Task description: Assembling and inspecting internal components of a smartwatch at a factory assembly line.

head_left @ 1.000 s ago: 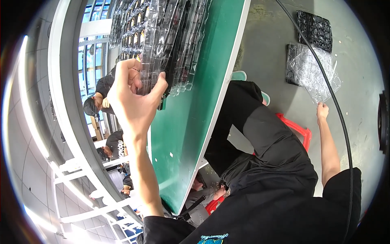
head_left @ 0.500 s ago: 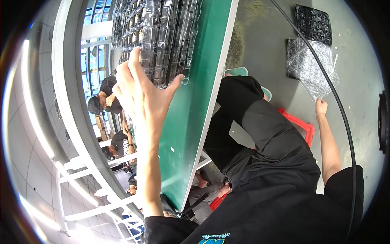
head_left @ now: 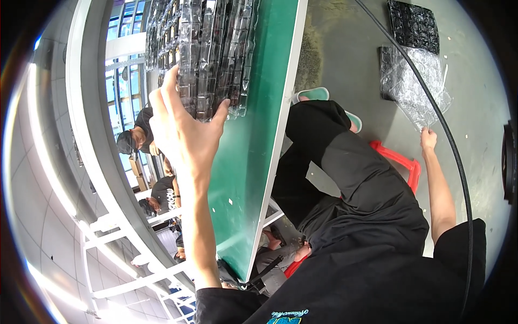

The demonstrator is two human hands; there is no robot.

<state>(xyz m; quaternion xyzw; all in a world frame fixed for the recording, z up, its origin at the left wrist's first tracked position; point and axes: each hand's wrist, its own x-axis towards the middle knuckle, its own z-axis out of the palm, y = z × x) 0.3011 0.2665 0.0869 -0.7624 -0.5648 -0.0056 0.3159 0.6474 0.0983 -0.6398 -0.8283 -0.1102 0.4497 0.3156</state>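
A stack of clear plastic trays (head_left: 202, 67) with small square compartments and dark contents stands on the green tabletop (head_left: 245, 178). My left hand (head_left: 186, 129) grips its near end, thumb on the right side and fingers on the left. Off to the right, my right hand (head_left: 428, 139) is closed on the gathered corner of a crinkled clear plastic sheet (head_left: 421, 89). That sheet spreads above the grey floor and meets a black compartmented tray (head_left: 413, 27) at its far end. Whether sheet and tray are joined, I cannot tell.
A pale edge (head_left: 280, 129) borders the green table. A black cable (head_left: 431, 97) crosses the view on the right. Beside my legs is a red plastic stool (head_left: 402, 162). Several people sit beyond the table, one in a dark cap (head_left: 127, 143). White frames rise at left.
The stack and my left hand appear slightly farther left and lower, as does the table edge. My right hand keeps its hold on the plastic sheet, almost unmoved.
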